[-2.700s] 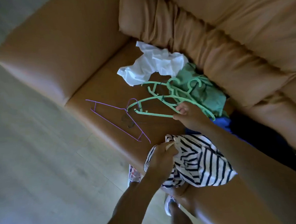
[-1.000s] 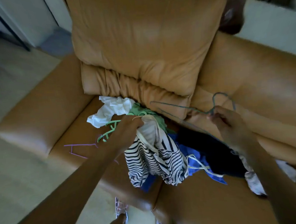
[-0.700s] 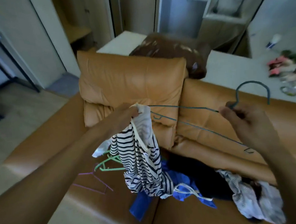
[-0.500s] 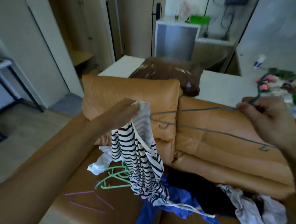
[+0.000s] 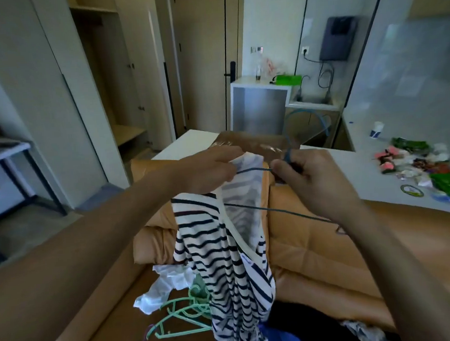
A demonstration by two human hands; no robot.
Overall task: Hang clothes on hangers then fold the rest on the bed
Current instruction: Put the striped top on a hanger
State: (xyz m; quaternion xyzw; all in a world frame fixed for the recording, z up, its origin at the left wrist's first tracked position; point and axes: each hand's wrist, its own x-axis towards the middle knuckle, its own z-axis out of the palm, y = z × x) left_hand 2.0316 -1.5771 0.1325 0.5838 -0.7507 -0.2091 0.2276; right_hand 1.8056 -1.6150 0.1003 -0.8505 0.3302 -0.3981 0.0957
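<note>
Over the sofa (image 5: 318, 257), left hand (image 5: 208, 171) pinches the down-hanging striped top (image 5: 225, 263), right hand (image 5: 312, 180) the hook-up hanger (image 5: 280, 211).

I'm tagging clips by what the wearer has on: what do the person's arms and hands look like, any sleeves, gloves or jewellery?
The left hand and right hand are ungloved, and no ring, watch or bracelet shows on the sides in view. The left forearm and right forearm are uncovered up to the frame edge; no sleeve appears.
</note>
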